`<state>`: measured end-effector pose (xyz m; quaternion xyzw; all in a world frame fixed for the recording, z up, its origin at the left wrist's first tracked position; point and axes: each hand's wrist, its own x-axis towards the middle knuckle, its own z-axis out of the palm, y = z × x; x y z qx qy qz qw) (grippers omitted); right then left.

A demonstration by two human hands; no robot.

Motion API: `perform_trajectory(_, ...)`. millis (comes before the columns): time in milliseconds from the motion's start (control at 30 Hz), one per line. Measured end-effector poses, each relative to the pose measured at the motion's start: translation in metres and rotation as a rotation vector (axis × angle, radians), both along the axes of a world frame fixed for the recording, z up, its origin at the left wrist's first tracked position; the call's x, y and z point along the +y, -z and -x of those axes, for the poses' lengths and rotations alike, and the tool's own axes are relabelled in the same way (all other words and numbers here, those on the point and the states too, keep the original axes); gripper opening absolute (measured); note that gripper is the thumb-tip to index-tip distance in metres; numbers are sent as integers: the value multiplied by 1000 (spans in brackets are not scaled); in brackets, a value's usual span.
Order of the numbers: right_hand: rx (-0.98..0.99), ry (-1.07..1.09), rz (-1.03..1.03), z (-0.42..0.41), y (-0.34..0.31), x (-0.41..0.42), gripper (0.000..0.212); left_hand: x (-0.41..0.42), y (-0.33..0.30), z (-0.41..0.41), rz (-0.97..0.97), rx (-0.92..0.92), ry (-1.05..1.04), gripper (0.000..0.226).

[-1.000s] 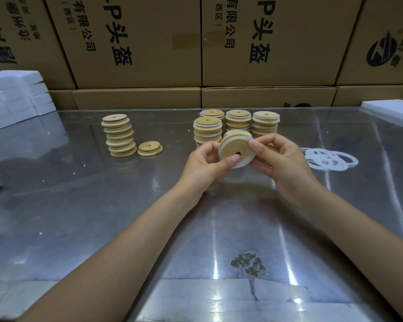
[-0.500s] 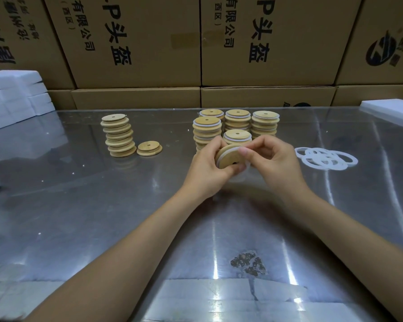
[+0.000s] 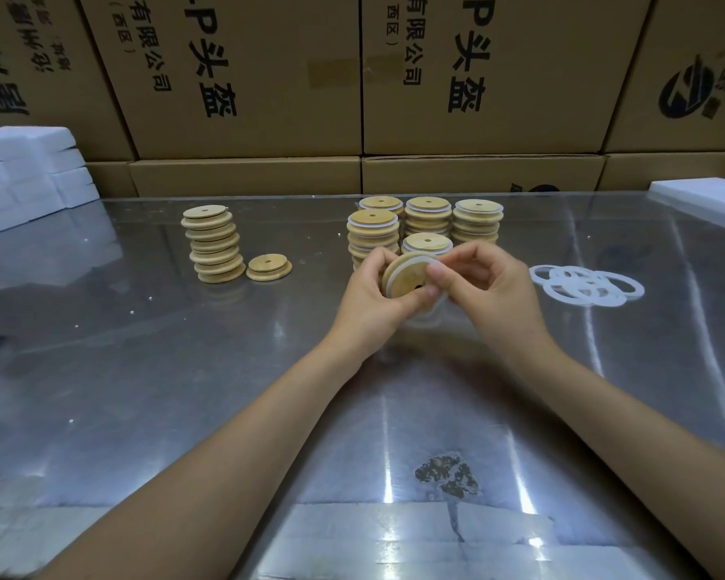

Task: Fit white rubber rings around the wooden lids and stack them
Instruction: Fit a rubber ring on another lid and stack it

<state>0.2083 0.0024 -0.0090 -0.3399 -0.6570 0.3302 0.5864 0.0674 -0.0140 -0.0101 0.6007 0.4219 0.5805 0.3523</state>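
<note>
Barely shifted, wooden lid (image 3: 404, 278) sits gripped between left hand (image 3: 371, 293) and right hand (image 3: 484, 282).

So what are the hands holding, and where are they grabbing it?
One wooden lid, tilted above the table. The left hand grips its left rim; the right hand pinches its right edge, where the white ring sits.

Glossy metal table (image 3: 151, 370) — matt wooden lids (image 3: 212, 244), white rubber rings (image 3: 584, 284), cardboard boxes (image 3: 243, 77)
</note>
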Motion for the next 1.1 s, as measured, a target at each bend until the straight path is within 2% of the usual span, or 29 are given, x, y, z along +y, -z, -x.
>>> perform_trajectory(133, -149, 111, -112, -2, 3, -1, 11, 2, 2, 4, -113, 337, -130, 27)
perform_trajectory(200, -178, 137, -124, -2, 2, -1, 15, 3, 2, 6, -114, 404, -157, 26)
perform_trajectory(300, -77, 102, -35, 0, 0, 0, 20, 6, 0, 8, -58, 315, -98, 26)
perform_trajectory(400, 53, 20, 85, 0, -3, 1, 16, 4, -3, 8, 17, 213, -30, 23)
perform_trajectory(600, -6, 23, 0, -2, -4, 0, 10, -1, 0, -1, 104, -13, 28, 32)
perform_trajectory(667, -24, 44, -25, -2, -3, 0, 11, 0, 1, 0, 85, -6, 17, 34)
perform_trajectory(833, -91, 120, -48, -2, 1, 2, 17, 5, 3, 6, -5, 257, -77, 34)
perform_trajectory(1100, 154, -38, 97, -1, -5, -1, 17, 0, -2, 4, 83, 109, 19, 29)
